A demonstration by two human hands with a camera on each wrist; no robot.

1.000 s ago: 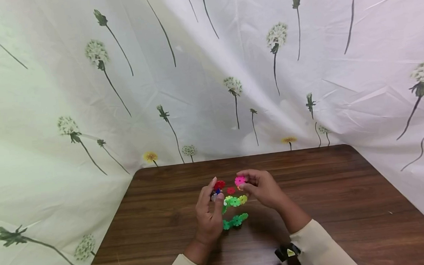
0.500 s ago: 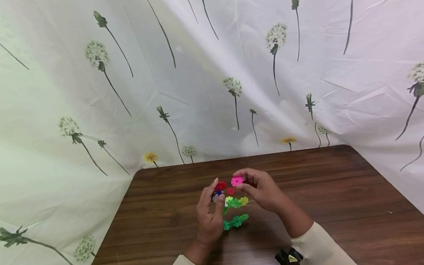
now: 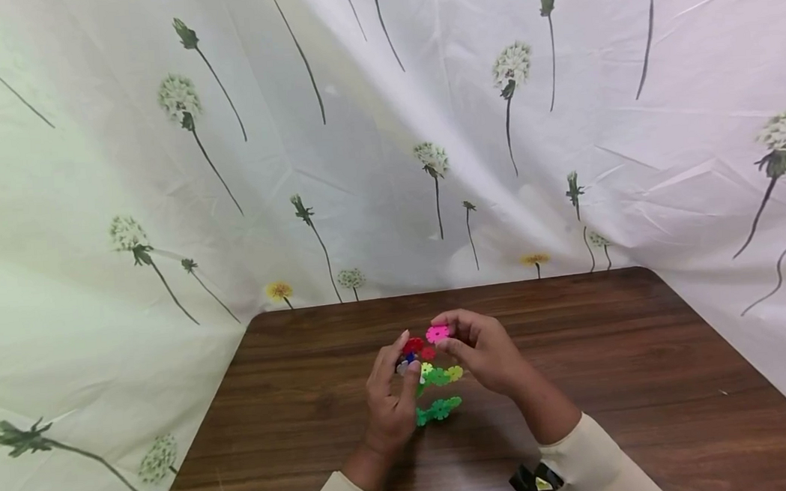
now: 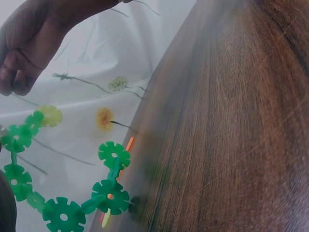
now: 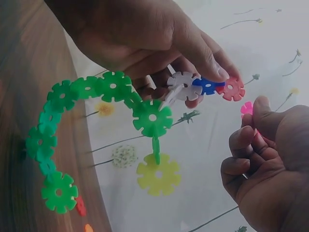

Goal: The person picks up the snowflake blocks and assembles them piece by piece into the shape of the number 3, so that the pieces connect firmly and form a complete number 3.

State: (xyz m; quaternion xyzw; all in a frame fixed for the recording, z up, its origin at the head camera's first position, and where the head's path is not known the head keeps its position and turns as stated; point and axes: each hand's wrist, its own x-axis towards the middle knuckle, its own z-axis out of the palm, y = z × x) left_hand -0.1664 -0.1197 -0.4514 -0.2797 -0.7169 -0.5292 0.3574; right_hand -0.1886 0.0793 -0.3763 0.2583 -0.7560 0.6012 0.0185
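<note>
My left hand [image 3: 391, 403] grips a chain of interlocking flower-shaped plastic discs above the table. In the right wrist view its thumb presses by the blue disc [image 5: 208, 88], between a white disc [image 5: 186, 84] and a red disc [image 5: 232, 90]. Green discs [image 5: 62, 95] curve away from there, and a yellow disc [image 5: 159, 175] ends a side branch. My right hand [image 3: 486, 351] pinches a pink flower disc [image 3: 437, 334] between thumb and fingers. That disc is close to the red end of the chain, apart from it in the right wrist view.
The brown wood-grain table [image 3: 630, 366] lies beneath both hands. Behind it hangs a white cloth [image 3: 377, 201] printed with dandelions. An orange piece [image 4: 130, 143] shows beside the green discs in the left wrist view. A black device [image 3: 525, 481] sits by the right sleeve.
My right hand has brought the pink disc a little left. The left hand and its chain have shifted slightly right, so the pink and red discs are closer.
</note>
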